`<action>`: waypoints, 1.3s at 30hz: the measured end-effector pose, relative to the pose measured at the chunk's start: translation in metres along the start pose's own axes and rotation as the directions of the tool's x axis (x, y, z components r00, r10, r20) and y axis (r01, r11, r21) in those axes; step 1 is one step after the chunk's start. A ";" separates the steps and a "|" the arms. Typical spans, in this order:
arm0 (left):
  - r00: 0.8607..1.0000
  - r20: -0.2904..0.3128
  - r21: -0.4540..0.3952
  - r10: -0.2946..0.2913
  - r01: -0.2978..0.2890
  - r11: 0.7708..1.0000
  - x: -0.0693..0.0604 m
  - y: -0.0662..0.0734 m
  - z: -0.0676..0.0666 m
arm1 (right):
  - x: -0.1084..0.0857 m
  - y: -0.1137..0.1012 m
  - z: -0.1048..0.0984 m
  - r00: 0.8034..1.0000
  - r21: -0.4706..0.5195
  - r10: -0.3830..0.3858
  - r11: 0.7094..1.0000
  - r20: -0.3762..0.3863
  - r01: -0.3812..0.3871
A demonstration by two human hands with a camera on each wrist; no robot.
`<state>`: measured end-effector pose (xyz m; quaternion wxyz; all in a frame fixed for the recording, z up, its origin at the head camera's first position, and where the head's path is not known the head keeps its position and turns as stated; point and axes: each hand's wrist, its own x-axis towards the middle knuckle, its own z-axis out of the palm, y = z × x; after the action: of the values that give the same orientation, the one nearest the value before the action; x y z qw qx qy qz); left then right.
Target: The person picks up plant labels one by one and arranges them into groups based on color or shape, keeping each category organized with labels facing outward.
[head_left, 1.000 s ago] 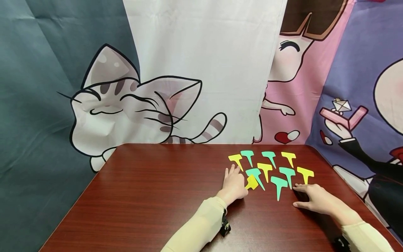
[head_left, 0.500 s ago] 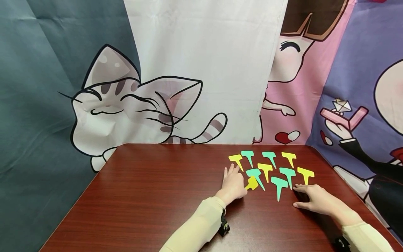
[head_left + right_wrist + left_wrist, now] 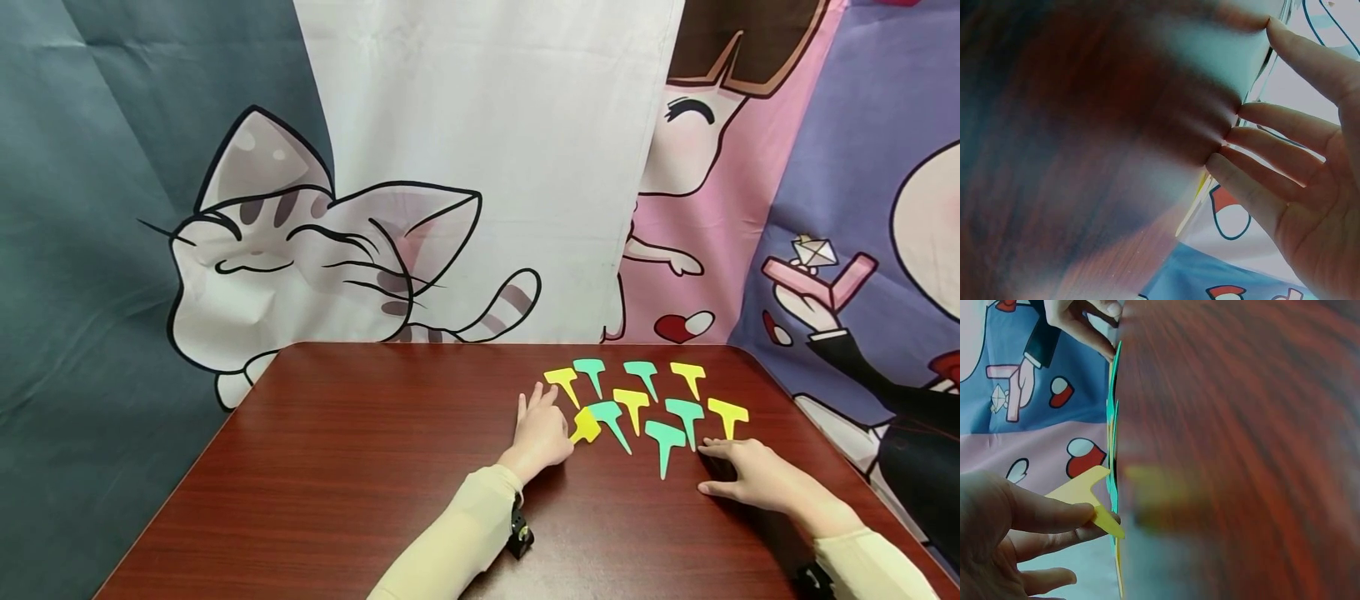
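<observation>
In the left wrist view, a yellow T-shaped plant label [image 3: 1079,489] is pinched by its stem between the thumb and a finger of my left hand [image 3: 538,435], held just above the table. From the head, its wide end [image 3: 587,426] points right, beside a green plant label [image 3: 607,414]. My right hand [image 3: 757,475] rests its fingertips on the table at the right, fingers fairly straight and holding nothing. Close to those fingertips lie a yellow label [image 3: 727,413] and a green label [image 3: 685,414].
Several more yellow and green labels lie flat between and beyond the hands, among them a yellow label [image 3: 561,380] and a green label [image 3: 665,437]. The brown wooden table [image 3: 337,467] ends at a cartoon-printed cloth backdrop [image 3: 465,108].
Within the last half second, my left hand has moved a little to the left, carrying the yellow plant label along. My right hand and the labels on the table stay put.
</observation>
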<state>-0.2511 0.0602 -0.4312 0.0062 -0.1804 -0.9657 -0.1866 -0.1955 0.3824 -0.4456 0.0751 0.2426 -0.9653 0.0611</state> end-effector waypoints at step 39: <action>0.988 -0.085 -0.063 -0.132 0.127 0.990 -0.001 -0.087 -0.034 | 0.001 -0.001 -0.004 1.000 0.012 0.018 1.000 0.014 -0.018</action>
<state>-0.2821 -0.0275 -0.4305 0.0317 -0.1088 -0.9684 -0.2220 -0.1949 0.3816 -0.4410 0.0665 0.2348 -0.9675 0.0658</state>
